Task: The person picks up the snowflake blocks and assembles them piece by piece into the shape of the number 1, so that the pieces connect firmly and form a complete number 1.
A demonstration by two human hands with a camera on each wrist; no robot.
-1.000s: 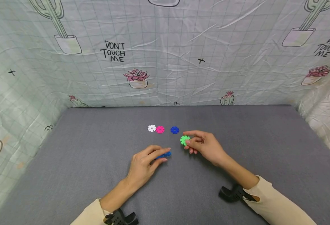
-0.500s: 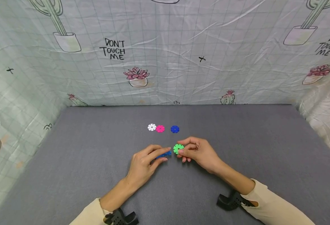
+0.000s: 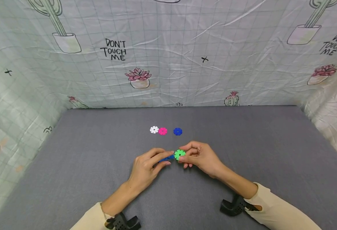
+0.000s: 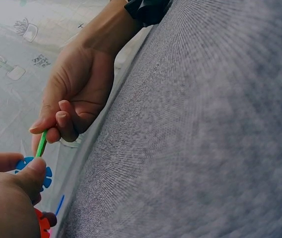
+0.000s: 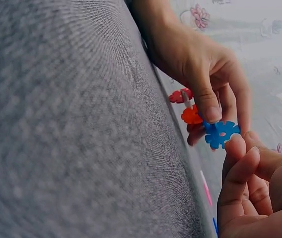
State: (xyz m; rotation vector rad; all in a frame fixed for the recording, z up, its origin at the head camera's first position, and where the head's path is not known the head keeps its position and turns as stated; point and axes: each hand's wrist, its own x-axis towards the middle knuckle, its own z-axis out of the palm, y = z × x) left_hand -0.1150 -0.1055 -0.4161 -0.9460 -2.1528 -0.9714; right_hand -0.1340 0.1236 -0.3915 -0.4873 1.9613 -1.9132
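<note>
My left hand (image 3: 146, 165) holds a small joined group of notched plastic discs between thumb and fingers. In the right wrist view this group shows a light blue disc (image 5: 228, 135), an orange disc (image 5: 190, 116), a red disc (image 5: 177, 96) and a pale grey piece (image 5: 186, 99). My right hand (image 3: 205, 159) pinches a green notched disc (image 3: 179, 154) by its edge. The green disc meets the rim of the light blue one, and the two hands nearly touch. Whether their notches are interlocked, I cannot tell.
Beyond the hands, a white disc (image 3: 154, 129) and a pink disc (image 3: 163, 131) lie side by side on the grey table (image 3: 243, 140). A dark blue disc (image 3: 178, 131) lies to their right. A printed cloth (image 3: 174, 64) hangs behind and along the sides.
My right hand has brought the green disc left and nearer to me, up to the light blue disc. The left hand has stayed almost still.
</note>
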